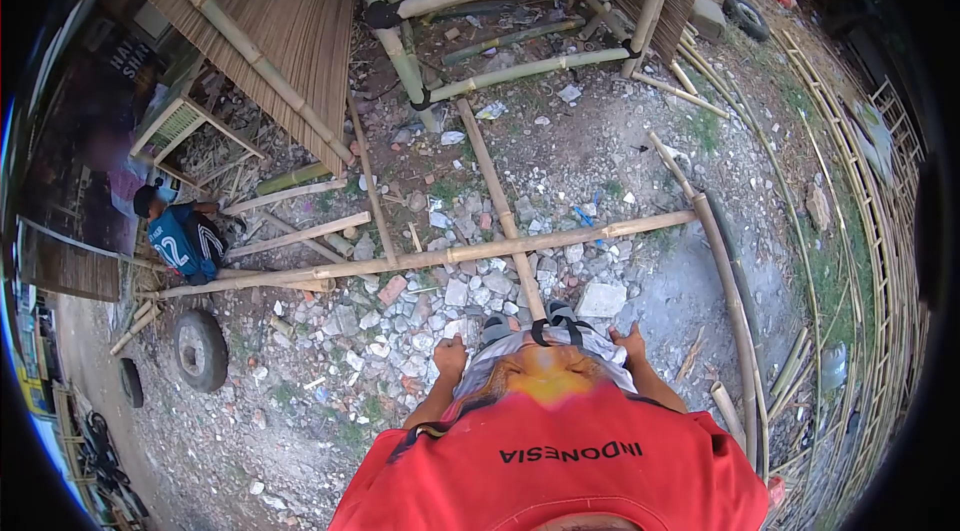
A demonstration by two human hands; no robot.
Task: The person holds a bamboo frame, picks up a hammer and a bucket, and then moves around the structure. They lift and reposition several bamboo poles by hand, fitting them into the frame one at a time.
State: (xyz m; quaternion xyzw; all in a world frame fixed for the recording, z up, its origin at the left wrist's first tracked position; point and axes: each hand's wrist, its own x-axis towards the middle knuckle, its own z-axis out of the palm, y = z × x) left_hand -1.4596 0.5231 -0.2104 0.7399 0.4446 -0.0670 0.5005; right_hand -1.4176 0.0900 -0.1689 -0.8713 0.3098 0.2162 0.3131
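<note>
My left hand (450,357) hangs beside my left thigh, its fingers curled in with nothing seen in them. On the other side my right hand (630,342) is held near my right thigh, fingers partly apart and empty. Between my feet ends a bamboo pole (490,166) that runs away toward a bamboo frame (540,65) with black-wrapped joints. Across it lies a long bamboo pole (450,256), just ahead of my shoes. Neither hand touches the bamboo. Broken stones surround my feet, with a large pale block (602,300) near my right foot.
At the left a person in a blue jersey (172,239) crouches by the pole ends. A tyre (201,351) lies nearby. Woven panels (270,21) lean at the upper left. On the right are a curved pole (727,306) and long bamboo racks (885,261).
</note>
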